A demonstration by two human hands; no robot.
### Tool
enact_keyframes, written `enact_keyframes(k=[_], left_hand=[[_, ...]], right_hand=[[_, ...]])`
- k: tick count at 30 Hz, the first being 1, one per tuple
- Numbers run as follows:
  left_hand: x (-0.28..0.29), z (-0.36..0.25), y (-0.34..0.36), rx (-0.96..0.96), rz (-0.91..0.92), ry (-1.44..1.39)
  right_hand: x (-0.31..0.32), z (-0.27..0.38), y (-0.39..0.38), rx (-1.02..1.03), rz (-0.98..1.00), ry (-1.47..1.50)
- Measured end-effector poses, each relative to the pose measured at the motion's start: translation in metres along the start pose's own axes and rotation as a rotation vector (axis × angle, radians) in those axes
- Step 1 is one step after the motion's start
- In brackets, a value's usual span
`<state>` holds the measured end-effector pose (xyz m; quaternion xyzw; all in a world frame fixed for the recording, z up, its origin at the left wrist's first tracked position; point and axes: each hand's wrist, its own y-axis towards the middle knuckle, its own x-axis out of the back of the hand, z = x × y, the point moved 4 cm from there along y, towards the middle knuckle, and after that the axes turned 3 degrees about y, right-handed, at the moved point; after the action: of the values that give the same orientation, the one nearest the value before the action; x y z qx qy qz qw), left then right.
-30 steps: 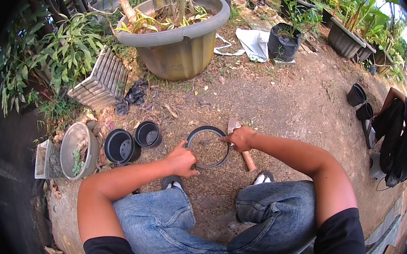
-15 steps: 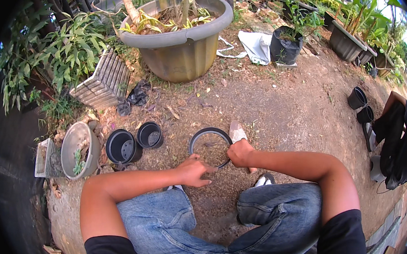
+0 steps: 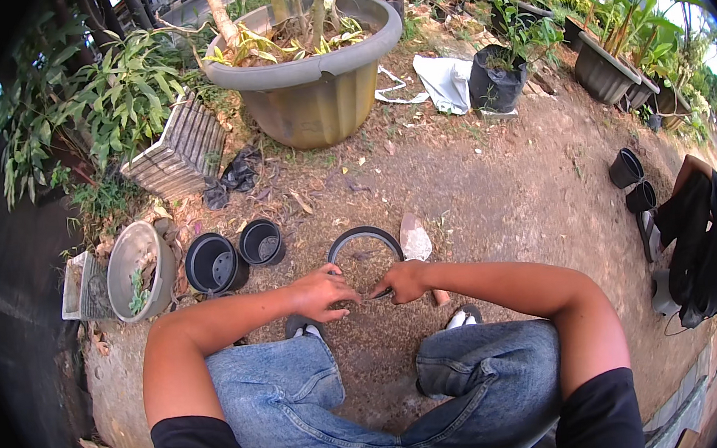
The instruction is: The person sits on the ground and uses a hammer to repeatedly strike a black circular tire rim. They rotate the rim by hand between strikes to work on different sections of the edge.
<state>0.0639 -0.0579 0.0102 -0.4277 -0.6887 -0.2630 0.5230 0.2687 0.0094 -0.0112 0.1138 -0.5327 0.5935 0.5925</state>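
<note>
A round black pot [image 3: 364, 233] stands on the ground in front of my feet, brown soil-like material showing within its rim. Over its near left edge is my left hand [image 3: 324, 293], open, its fingers spread toward the middle. My right hand [image 3: 401, 282] is at the near right edge, index finger stretched toward the left fingertips; its other fingers are partly hidden. Nothing shows in either hand. Just right of the pot lies a trowel [image 3: 414, 239], its blade pointing away from me and its brown handle passing under my right wrist.
Two empty black pots [image 3: 215, 263] and a wide bowl-shaped planter [image 3: 140, 271] stand on the left. Ahead is a large planter [image 3: 311, 104] with thick stems. On the right are more small black pots [image 3: 626, 169] and a dark cloth [image 3: 709, 244]. Bare soil surrounds my feet.
My right hand has come off the pot's right side, moving left and nearer to me, and its fist has loosened. My left hand has shifted slightly left, and its fingers point more inward.
</note>
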Motion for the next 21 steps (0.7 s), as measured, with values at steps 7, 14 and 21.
enact_keyframes(k=[7, 14, 21], left_hand=[[0.005, -0.005, 0.001, -0.026, -0.004, -0.077], [0.008, 0.031, -0.020, -0.094, 0.059, 0.069], [0.004, 0.007, -0.003, -0.060, 0.059, 0.025]], right_hand=[[0.016, 0.000, 0.002, 0.040, -0.023, -0.138], [0.016, 0.030, 0.003, -0.038, -0.008, -0.283], [0.024, 0.000, 0.001, 0.010, -0.046, -0.257]])
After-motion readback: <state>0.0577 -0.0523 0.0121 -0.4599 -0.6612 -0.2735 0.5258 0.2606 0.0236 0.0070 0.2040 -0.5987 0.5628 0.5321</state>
